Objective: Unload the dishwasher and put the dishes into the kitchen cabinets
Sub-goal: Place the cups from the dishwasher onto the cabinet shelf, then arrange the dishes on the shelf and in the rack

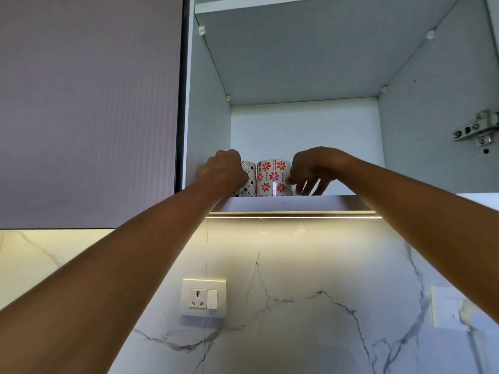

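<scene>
Two mugs stand side by side at the front edge of the open upper cabinet's bottom shelf (283, 204). The black-patterned white mug (248, 179) is on the left, and my left hand (221, 171) is wrapped around its left side. The mug with red flowers (273, 178) stands right of it, upright. My right hand (313, 170) touches that mug's right side, thumb on the wall, the other fingers curled down behind where its handle is hidden.
A closed grey cabinet door (89, 109) fills the left. The open cabinet's inside is bare above the mugs, with a hinge (478, 129) on its right wall. Below runs a light strip over a marble backsplash with a wall socket (204, 298).
</scene>
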### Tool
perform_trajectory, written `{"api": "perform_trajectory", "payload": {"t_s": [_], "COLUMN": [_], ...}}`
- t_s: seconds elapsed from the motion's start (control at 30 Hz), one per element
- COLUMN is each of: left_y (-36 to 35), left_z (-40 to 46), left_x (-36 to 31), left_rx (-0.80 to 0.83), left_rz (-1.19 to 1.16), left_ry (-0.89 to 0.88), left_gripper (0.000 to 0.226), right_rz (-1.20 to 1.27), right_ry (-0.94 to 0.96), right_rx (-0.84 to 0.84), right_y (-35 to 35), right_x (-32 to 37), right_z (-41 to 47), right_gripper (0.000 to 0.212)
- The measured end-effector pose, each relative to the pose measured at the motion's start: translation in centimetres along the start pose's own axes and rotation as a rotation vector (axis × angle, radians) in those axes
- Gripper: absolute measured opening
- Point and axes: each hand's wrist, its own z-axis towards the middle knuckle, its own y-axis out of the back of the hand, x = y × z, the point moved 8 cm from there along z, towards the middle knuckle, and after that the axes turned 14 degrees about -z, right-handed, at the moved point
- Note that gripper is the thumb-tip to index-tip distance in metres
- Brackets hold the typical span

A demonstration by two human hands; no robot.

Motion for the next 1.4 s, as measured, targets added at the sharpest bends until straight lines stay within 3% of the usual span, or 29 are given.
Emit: {"api": "perform_trajectory", "payload": {"t_s": [0.13,0.27,0.43,0.6,0.77,1.07,1.27,1.4], "left_y": [0.5,0.7,1.0,0.8,-0.3,-3.0,-9.7,-15.5], "left_z": [-1.7,-4.1,-8.0,-12.2,-16.8,-29.8,-41.7,-53.0], "left_x": [-2.1,-4.4,-6.6,-9.4,-12.9,-16.5,-17.2,-17.6], "left_rx": [0.039,0.098,0.04,0.011,-0.03,-0.063,0.287,0.641], "left_rz": [-0.044,-0.036,0.014,0.165,0.136,-0.046,-0.284,-0.376], "left_ry": [-0.029,-0.073,-0.165,-0.354,-0.545,-0.868,-0.96,-0.919], "left_gripper": [0.029,0.051,0.061,0.065,0.065,0.062,0.061,0.068], "right_rz": [-0.003,-0.079,-0.437,-0.434,-0.489,-0.549,-0.62,-0.581], "right_ry": [-0.004,-0.007,-0.03,-0.001,0.015,-0.128,-0.257,-0.428], "right_rx": [-0.01,-0.061,-0.362,-0.523,-0.58,-0.397,-0.101,0.077], "right_y": [1.2,1.8,2.5,1.9,-0.3,-6.8,-16.9,-22.6], "right_x": [-1.0,-2.4,-4.0,-6.9,-9.0,-13.5,-18.5,-23.8], "right_z": [-2.4,-5.6,-9.5,-14.1,-20.9,-32.2,-43.1,-52.1], "right_gripper": [0.039,0.042,0.052,0.066,0.07,0.072,0.07,0.071]}}
